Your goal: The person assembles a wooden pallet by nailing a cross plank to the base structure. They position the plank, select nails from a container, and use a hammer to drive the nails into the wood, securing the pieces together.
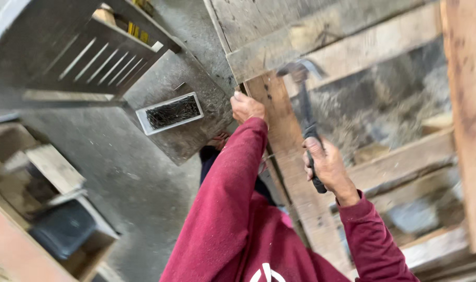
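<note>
At twelve o'clock, my right fingers [321, 163] wrap the raised hammer [307, 112]; left fingers [247, 107] pinch something at the plank [280, 130], undriven; nails [171, 112] remain.

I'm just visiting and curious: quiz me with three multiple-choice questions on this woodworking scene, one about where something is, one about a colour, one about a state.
1. Where is the white tray of nails?
A. On the grey slab left of the hands
B. On the plank under the hammer
C. In the right hand

2. What colour are the person's sleeves?
A. Yellow
B. Dark red
C. Blue

3. What is the right hand doing?
A. Hanging empty
B. Resting flat on a plank
C. Gripping the hammer handle

Answers:
1 A: the white tray of nails lies on the grey slab.
2 B: both sleeves are dark red.
3 C: the right hand wraps the hammer; the left hand steadies the plank.
</note>
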